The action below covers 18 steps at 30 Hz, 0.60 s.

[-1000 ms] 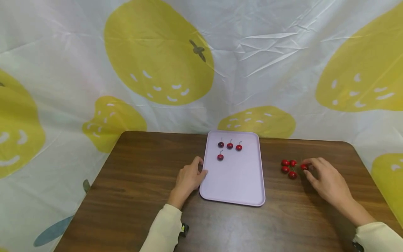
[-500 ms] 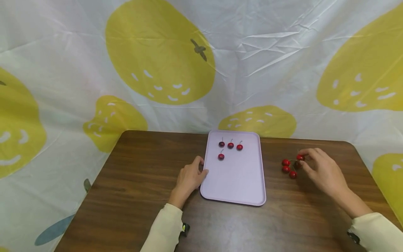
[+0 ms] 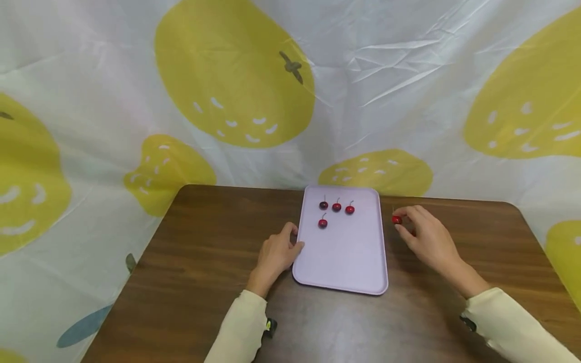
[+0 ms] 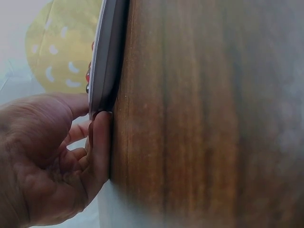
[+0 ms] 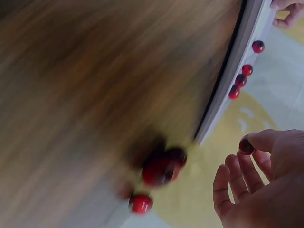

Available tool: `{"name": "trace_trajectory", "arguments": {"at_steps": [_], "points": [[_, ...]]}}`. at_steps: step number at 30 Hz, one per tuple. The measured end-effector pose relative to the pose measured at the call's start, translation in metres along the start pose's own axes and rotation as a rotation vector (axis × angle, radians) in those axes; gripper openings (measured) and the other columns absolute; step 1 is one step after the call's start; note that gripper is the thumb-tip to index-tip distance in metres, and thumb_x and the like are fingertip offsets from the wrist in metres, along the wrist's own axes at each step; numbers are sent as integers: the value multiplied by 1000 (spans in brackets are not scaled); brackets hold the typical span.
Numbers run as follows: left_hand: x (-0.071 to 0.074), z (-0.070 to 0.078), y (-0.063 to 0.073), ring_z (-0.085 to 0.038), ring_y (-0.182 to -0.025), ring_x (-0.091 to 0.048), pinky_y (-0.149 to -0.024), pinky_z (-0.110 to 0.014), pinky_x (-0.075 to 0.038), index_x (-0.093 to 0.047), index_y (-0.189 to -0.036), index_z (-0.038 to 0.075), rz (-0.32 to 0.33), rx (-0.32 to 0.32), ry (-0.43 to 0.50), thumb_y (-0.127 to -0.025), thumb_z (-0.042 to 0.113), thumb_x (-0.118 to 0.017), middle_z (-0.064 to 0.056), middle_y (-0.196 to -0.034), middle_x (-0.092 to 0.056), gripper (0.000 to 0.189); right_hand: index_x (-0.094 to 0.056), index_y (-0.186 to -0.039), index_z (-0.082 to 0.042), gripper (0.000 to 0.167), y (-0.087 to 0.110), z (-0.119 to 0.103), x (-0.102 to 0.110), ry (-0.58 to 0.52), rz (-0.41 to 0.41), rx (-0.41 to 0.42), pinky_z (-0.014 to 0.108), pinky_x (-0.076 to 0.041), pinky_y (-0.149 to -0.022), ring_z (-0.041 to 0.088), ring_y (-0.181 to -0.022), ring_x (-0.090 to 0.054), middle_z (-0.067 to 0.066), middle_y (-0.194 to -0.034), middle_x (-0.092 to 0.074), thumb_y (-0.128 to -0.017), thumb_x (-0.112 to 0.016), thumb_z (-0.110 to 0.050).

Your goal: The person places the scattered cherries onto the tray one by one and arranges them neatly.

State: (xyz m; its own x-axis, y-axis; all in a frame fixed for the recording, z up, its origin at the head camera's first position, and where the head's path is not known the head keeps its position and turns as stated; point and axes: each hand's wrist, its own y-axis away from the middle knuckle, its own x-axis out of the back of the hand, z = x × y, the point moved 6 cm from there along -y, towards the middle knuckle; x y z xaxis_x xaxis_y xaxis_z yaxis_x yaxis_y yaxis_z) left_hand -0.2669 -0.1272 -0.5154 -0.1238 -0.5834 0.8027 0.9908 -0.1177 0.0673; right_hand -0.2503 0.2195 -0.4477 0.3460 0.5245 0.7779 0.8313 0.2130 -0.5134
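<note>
A lilac tray (image 3: 345,262) lies on the table with several red cherries on it: a row of three at the back, and one cherry (image 3: 323,223) in front of the row's left end. My left hand (image 3: 275,253) holds the tray's left edge, thumb on the rim and fingers curled against the side. Just right of the tray, my right hand (image 3: 428,239) pinches a cherry (image 3: 397,220) between thumb and fingertips, raised above the table in the right wrist view. Loose cherries (image 5: 159,171) on the table show there, blurred; in the head view the right hand hides them.
The brown wooden table (image 3: 218,242) ends at the back against a hanging white cloth (image 3: 258,166) printed with yellow fruit. Tabletop extends on both sides of the tray and in front of it.
My right hand has lifted one cherry from the loose group and carried it left toward the tray. The left hand has stayed at the tray's edge.
</note>
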Motion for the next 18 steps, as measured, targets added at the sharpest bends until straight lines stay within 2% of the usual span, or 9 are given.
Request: {"name": "trace_trajectory", "arguments": {"at_steps": [6,10,13,18], "points": [[0,3,-3,-12,-49,-61,-59,-32,-46,-56,-129,21,-4,-15,16,-102,34,-70,-2,-81,-71,33,-70,-112,-8,29,-11,-16,-28,-72,-23,-12,41,-51,-73,25,-86,-68,8,-101,-71,-86,-82,-1],[1,0,0,-12,-47,-61,-60,-32,-46,-57,-129,22,-1,-8,23,-101,35,-71,-1,-80,-72,34,-71,-110,-6,26,-23,-33,-46,-177,-95,-54,40,-58,-72,25,-86,-72,11,-101,-74,-87,-82,0],[2,-3,2,-11,-47,-61,-61,-32,-47,-57,-129,22,1,-2,29,-101,35,-71,0,-79,-72,34,-71,-110,-4,24,-31,-44,-59,-239,-159,-84,42,-62,-75,26,-88,-75,13,-103,-76,-89,-80,0],[3,-5,3,-10,-47,-61,-62,-33,-47,-57,-129,22,5,-18,30,-101,35,-70,0,-79,-72,34,-71,-110,-4,21,-38,-60,-77,-250,-223,-84,45,-62,-79,28,-91,-77,13,-104,-78,-90,-78,-1]]}}
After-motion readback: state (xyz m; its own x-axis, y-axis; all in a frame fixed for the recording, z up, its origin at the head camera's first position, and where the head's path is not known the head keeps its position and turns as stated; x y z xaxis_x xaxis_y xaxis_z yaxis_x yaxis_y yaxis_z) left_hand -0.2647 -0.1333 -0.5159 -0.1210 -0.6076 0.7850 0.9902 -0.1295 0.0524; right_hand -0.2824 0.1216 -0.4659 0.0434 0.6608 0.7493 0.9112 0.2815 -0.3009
